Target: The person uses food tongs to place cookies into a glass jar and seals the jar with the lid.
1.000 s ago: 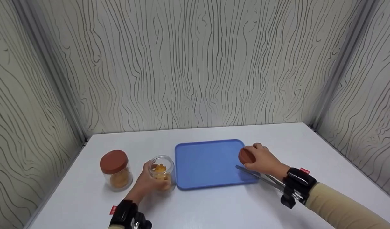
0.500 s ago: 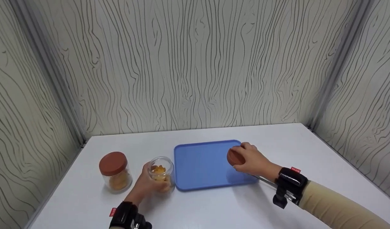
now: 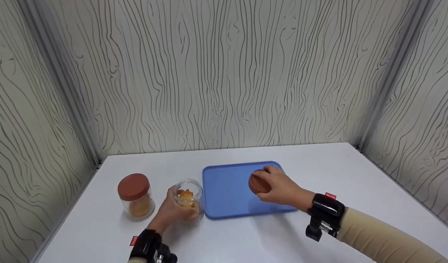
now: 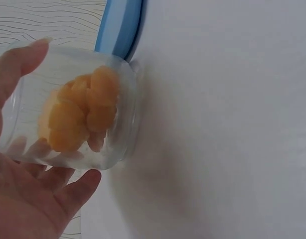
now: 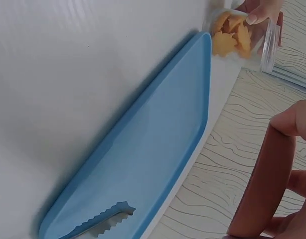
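Observation:
My left hand (image 3: 171, 210) grips a clear jar (image 4: 33, 94) whose top is uncovered, beside the left edge of the blue tray (image 3: 227, 190). Inside the jar lie several orange-yellow, scalloped-edged pieces (image 4: 83, 107) that look like biscuits. Over the right part of the tray, my right hand (image 3: 280, 186) holds a reddish-brown round lid (image 3: 258, 181) by its rim, tilted on edge. Metal tongs (image 5: 108, 219) with toothed tips lie on the tray in the right wrist view; the right arm hides them from the head view.
A second jar (image 3: 136, 208), closed by a reddish-brown lid (image 3: 133, 186) and holding similar orange-yellow pieces, stands left of my left hand. Wood-patterned panels (image 3: 224, 73) wall in the white table (image 3: 224, 239) at the back and both sides.
My right hand has carried the lid leftward over the tray, toward the jar. The tongs have gone out of sight behind the right arm in the head view. My left hand keeps its grip.

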`<state>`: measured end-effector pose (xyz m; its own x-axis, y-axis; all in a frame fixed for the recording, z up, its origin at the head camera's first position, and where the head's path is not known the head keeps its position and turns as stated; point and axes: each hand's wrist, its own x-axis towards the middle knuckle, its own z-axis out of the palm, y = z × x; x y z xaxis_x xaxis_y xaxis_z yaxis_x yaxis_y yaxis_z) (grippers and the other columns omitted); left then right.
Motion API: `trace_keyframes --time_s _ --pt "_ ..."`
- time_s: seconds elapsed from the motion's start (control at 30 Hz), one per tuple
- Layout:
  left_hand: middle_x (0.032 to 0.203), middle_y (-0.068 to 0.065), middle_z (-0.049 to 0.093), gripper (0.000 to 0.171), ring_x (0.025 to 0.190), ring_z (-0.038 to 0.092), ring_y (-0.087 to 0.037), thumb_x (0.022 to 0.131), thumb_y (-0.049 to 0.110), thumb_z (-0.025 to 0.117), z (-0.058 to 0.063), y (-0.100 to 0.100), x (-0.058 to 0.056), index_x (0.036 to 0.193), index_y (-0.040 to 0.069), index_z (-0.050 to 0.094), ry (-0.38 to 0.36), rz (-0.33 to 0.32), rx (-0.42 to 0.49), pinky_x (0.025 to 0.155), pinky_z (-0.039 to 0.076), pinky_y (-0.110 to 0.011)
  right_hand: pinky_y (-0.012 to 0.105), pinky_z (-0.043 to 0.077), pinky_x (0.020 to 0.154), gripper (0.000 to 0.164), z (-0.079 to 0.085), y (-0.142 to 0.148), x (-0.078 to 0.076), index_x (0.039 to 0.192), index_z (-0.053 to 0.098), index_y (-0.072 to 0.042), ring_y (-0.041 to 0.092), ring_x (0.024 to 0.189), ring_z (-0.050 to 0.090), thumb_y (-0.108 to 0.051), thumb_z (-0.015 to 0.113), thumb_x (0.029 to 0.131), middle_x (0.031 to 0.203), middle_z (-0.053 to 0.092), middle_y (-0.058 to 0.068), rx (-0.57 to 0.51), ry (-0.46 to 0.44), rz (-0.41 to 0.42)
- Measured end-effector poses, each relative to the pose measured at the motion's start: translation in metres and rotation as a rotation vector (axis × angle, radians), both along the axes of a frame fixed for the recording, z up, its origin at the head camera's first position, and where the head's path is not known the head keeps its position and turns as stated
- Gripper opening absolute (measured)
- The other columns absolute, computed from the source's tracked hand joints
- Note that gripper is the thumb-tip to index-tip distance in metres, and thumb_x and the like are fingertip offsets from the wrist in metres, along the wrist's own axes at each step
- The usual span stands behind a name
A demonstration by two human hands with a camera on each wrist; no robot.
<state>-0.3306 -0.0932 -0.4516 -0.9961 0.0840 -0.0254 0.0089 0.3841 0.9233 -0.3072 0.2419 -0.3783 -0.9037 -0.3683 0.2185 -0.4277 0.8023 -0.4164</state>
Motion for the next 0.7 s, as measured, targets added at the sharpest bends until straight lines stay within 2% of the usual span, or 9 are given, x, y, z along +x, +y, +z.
trace_keyframes --time_s 0.23,0.53,0.7 --pt "0.136 -0.031 0.045 0.105 0.125 0.044 -0.043 0.066 0.013 0.088 -0.001 -0.001 0.001 0.145 -0.007 0.021 0.040 -0.011 0.020 0.106 0.033 -0.054 0.046 0.051 0.080 0.057 -0.001 -0.017 0.002 0.133 0.057 -0.010 0.036 0.113 0.046 -0.017 0.073 0.079 0.134 0.043 0.022 -0.018 -0.029 0.025" --pt "0.136 -0.030 0.046 0.105 0.125 0.045 -0.042 0.067 0.015 0.087 0.002 0.001 0.003 0.146 -0.004 0.021 0.016 -0.001 0.011 0.105 0.034 -0.055 0.046 0.051 0.081 0.057 -0.001 -0.039 0.003 0.133 0.058 -0.013 0.036 0.114 0.046 -0.016 0.072 0.079 0.138 0.041 0.023 -0.040 -0.050 0.081" --pt "0.136 -0.029 0.046 0.105 0.124 0.045 -0.040 0.067 0.017 0.086 0.001 0.002 0.002 0.147 -0.004 0.021 -0.006 0.007 -0.010 0.104 0.037 -0.053 0.046 0.051 0.080 0.056 -0.002 -0.049 0.001 0.132 0.059 -0.011 0.037 0.114 0.046 -0.015 0.073 0.078 0.136 0.042 0.024 -0.046 -0.030 0.114"
